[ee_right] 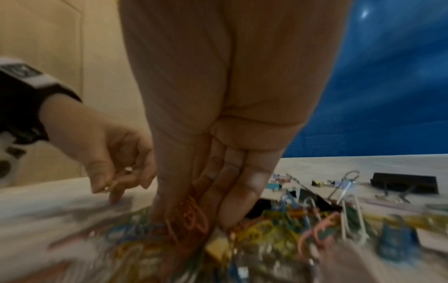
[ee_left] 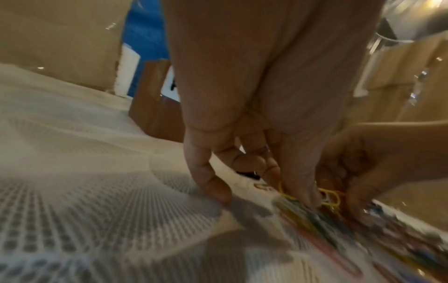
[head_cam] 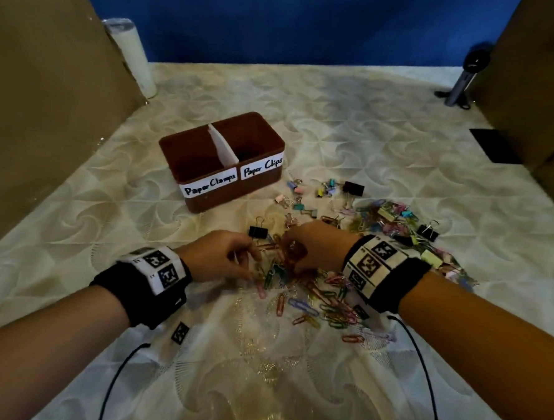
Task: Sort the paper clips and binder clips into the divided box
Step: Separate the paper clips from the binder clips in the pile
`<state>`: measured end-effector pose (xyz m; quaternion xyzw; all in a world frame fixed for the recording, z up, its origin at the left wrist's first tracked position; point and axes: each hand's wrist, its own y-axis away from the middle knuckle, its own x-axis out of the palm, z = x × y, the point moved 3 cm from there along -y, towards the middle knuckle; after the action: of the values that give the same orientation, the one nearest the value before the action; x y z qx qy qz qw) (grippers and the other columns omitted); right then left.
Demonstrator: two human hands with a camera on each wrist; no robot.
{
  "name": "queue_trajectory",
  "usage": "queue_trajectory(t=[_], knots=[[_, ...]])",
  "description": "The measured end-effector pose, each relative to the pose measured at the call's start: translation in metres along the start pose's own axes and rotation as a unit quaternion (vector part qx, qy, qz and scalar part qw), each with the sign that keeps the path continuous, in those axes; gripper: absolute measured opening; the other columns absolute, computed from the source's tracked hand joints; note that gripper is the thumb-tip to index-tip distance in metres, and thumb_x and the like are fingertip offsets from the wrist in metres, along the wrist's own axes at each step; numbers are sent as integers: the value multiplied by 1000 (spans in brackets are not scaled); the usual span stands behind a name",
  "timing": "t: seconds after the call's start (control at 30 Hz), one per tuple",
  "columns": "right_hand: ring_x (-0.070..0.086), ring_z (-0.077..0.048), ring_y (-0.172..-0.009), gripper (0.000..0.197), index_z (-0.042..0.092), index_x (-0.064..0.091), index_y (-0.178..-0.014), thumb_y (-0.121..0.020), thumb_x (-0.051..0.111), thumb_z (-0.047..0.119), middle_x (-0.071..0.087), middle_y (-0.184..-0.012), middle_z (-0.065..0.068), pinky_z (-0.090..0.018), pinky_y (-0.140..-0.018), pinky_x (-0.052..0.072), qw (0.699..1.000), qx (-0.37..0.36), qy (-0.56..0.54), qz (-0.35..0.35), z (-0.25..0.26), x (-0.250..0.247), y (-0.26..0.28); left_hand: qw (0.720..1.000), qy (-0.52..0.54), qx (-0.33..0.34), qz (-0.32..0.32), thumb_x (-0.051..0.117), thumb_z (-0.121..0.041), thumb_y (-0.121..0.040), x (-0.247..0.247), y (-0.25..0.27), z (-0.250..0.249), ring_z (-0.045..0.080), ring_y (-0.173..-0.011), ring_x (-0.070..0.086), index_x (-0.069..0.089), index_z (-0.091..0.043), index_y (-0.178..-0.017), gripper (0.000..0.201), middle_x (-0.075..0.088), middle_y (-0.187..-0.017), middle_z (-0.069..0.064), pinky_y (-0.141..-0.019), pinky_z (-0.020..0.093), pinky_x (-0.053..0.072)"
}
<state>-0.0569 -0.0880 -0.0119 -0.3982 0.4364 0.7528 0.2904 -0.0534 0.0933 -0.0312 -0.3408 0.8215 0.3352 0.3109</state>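
Observation:
A brown divided box (head_cam: pixel 204 202) labelled "Paper Clamps" on the left and "Paper Clips" on the right stands at mid-table; its wall (ee_left: pixel 155 107) also shows in the left wrist view. Coloured paper clips (head_cam: pixel 315 301) lie heaped in front of me. Small binder clips (head_cam: pixel 327 187) and black binder clips (head_cam: pixel 354 188) are scattered behind the heap. My left hand (head_cam: pixel 252 268) reaches down into the heap and pinches a few clips (ee_right: pixel 109 186) at its left edge. My right hand (head_cam: pixel 290 256) holds a bunch of orange paper clips (ee_right: pixel 191 214) in curled fingers.
Cardboard walls (head_cam: pixel 42 98) close off both sides, and a blue backdrop (head_cam: pixel 297 22) the far end. A white cylinder (head_cam: pixel 132 55) stands far left, a grey stand (head_cam: pixel 463 85) far right and a flat black item (head_cam: pixel 495 145) near the right wall. Cables (head_cam: pixel 119 372) trail from both wrists.

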Motion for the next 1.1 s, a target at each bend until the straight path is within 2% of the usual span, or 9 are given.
queue_trajectory(t=[0.1,0.23,0.33,0.43,0.57,0.77,0.93,1.03,1.1], knots=[[58,-28,-104,41,9,59,-114,-79,73,24,63,-113,-12,-29,-82,43,1000,9,-9,-15,-4,8,-6,998,-64,12,9,74,-32,-76,15,-3,-10,6,-77,56,63,-27,-109,35,61,-87,-10,-66,11,41],[57,-30,-101,28,8,63,-106,-82,68,21,59,-110,-13,-31,-81,44,1000,0,-6,-22,-10,5,-9,996,-93,-5,-6,71,-23,-77,15,-14,-14,15,-86,59,66,-18,-95,19,68,-97,3,-75,23,45],[54,-29,-103,28,7,63,-110,-85,63,21,55,-115,-13,-31,-85,43,1000,-13,12,-24,-13,3,-7,992,-127,-3,-5,69,-22,-79,14,-20,-15,19,-93,57,67,-15,-95,17,61,-104,4,-77,24,42],[58,-29,-99,21,7,63,-103,-87,60,20,61,-109,-12,-29,-78,42,999,-21,12,-36,-19,4,-6,990,-142,12,-8,69,-22,-79,14,-19,-18,16,-89,50,67,-14,-96,19,47,-100,-1,-75,21,39],[60,-28,-97,22,13,63,-106,-86,62,22,66,-107,-10,-35,-82,50,999,-11,8,-46,-27,-1,-4,992,-126,8,-25,70,-22,-78,13,-15,-16,14,-87,53,63,-16,-97,21,61,-99,2,-74,22,40],[61,-25,-95,22,11,67,-105,-86,63,23,67,-104,-10,-28,-78,44,997,-16,-11,-78,-29,-15,2,990,-141,3,15,69,-21,-80,10,-23,-18,10,-85,51,63,-15,-104,26,65,-104,4,-65,15,37],[61,-25,-97,22,9,67,-105,-87,61,19,68,-106,-10,-30,-81,46,995,-22,-14,-101,-35,-32,8,980,-196,0,35,64,-20,-83,13,-27,-20,20,-97,53,64,-12,-99,18,47,-107,2,-83,29,46],[61,-19,-94,20,10,68,-104,-87,62,19,68,-106,-7,-23,-77,41,990,-13,-32,-133,-41,-47,13,975,-214,5,57,62,-19,-83,12,-25,-23,22,-94,56,63,-13,-96,14,59,-102,5,-81,30,46],[61,-16,-90,19,11,69,-102,-86,63,19,69,-104,-7,-24,-79,45,986,-10,-49,-160,-45,-59,15,980,-192,11,44,62,-24,-85,4,-23,-24,18,-85,56,60,-17,-89,8,59,-90,1,-76,29,45]])
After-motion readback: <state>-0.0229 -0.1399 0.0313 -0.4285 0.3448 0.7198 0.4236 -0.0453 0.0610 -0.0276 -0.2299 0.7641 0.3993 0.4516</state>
